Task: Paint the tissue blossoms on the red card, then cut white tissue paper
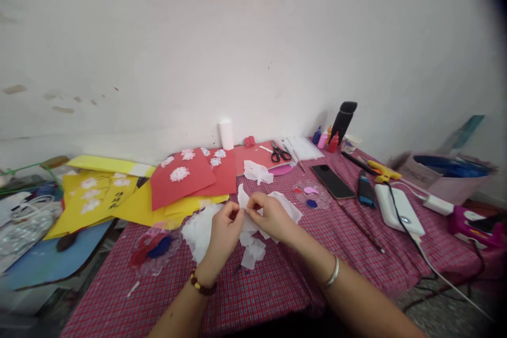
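Observation:
My left hand point(226, 228) and my right hand point(273, 216) meet over the middle of the table, fingertips pinched together. Between them is a piece of thin white tissue paper point(242, 195), its tip poking up above the fingers. More white tissue point(198, 229) lies crumpled beside and under my left hand. Torn tissue pieces point(253, 252) rest just below my hands, and another sheet point(287, 205) spreads behind my right wrist. Farther back, a loose tissue scrap point(258, 171) lies near a red sheet.
Red cards with white tissue blossoms point(198, 190) and yellow cards point(138, 206) lie to the left. Paint palettes point(312, 203) point(142, 261) flank my hands. Scissors point(280, 152), a phone point(332, 180), a brush point(362, 227), a glue gun point(382, 171) and a white power bank point(398, 210) are rightward.

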Action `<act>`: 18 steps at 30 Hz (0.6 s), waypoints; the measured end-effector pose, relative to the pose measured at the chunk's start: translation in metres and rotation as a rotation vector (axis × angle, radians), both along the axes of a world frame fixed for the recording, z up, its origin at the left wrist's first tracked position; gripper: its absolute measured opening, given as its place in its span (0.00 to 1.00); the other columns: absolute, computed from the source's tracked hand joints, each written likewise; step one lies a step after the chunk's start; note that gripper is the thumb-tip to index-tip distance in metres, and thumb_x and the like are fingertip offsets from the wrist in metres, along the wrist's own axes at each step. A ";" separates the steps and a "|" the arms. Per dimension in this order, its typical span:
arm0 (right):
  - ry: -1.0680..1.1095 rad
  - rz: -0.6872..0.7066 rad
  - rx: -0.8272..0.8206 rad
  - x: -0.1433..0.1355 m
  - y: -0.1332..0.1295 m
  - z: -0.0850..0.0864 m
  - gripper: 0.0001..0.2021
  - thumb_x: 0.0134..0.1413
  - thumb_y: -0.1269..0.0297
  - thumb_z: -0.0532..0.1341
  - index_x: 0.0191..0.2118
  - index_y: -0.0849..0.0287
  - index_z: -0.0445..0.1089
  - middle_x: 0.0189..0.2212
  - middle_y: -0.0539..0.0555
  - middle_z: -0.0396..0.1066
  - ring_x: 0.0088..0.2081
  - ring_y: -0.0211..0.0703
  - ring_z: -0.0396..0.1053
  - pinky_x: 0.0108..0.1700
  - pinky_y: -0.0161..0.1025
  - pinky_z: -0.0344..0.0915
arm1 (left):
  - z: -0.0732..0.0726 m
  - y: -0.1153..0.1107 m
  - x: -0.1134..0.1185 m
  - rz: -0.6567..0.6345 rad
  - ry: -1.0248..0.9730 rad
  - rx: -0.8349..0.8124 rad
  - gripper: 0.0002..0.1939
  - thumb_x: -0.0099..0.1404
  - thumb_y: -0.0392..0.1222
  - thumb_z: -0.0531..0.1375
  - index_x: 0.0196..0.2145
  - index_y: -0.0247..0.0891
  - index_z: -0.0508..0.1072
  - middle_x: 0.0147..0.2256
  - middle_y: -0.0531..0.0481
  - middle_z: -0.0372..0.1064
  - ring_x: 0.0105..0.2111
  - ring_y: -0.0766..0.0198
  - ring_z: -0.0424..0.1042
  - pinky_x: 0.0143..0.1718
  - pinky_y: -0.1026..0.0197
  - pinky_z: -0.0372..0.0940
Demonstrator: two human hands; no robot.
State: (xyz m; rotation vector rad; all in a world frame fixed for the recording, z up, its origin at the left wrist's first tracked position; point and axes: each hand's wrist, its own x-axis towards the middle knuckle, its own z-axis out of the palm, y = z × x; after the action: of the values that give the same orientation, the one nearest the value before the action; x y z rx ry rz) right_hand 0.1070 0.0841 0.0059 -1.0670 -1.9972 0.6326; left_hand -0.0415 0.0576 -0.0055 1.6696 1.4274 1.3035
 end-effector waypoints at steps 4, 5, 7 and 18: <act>0.010 -0.107 -0.052 0.002 0.002 0.003 0.04 0.50 0.72 0.58 0.27 0.60 0.65 0.23 0.48 0.67 0.27 0.37 0.63 0.30 0.33 0.54 | 0.002 -0.003 -0.002 0.004 -0.009 -0.026 0.11 0.61 0.44 0.54 0.23 0.39 0.62 0.20 0.58 0.56 0.23 0.66 0.58 0.26 0.64 0.52; 0.014 -0.128 -0.062 0.003 0.003 0.004 0.03 0.50 0.72 0.58 0.27 0.60 0.65 0.23 0.48 0.67 0.26 0.37 0.63 0.29 0.33 0.54 | 0.002 -0.003 -0.001 -0.003 -0.017 -0.030 0.11 0.61 0.44 0.54 0.23 0.39 0.61 0.20 0.58 0.55 0.23 0.66 0.58 0.26 0.64 0.52; 0.019 -0.121 -0.070 0.004 0.003 0.005 0.02 0.49 0.71 0.58 0.28 0.60 0.66 0.23 0.48 0.68 0.26 0.36 0.64 0.29 0.32 0.54 | 0.001 -0.004 0.000 -0.019 -0.018 -0.016 0.11 0.62 0.44 0.54 0.23 0.39 0.61 0.21 0.58 0.54 0.23 0.66 0.57 0.26 0.64 0.52; -0.016 -0.090 -0.070 0.006 0.005 0.007 0.03 0.46 0.72 0.59 0.25 0.60 0.65 0.23 0.47 0.65 0.27 0.36 0.61 0.30 0.32 0.52 | 0.000 -0.006 0.004 -0.100 0.083 0.018 0.09 0.58 0.40 0.53 0.21 0.40 0.59 0.20 0.58 0.53 0.23 0.66 0.57 0.26 0.64 0.53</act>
State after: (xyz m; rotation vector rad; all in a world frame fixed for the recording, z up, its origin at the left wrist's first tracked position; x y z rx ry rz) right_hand 0.1132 0.0889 0.0133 -1.2008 -1.9406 0.6523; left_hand -0.0373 0.0515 -0.0055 1.8017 1.3638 1.2082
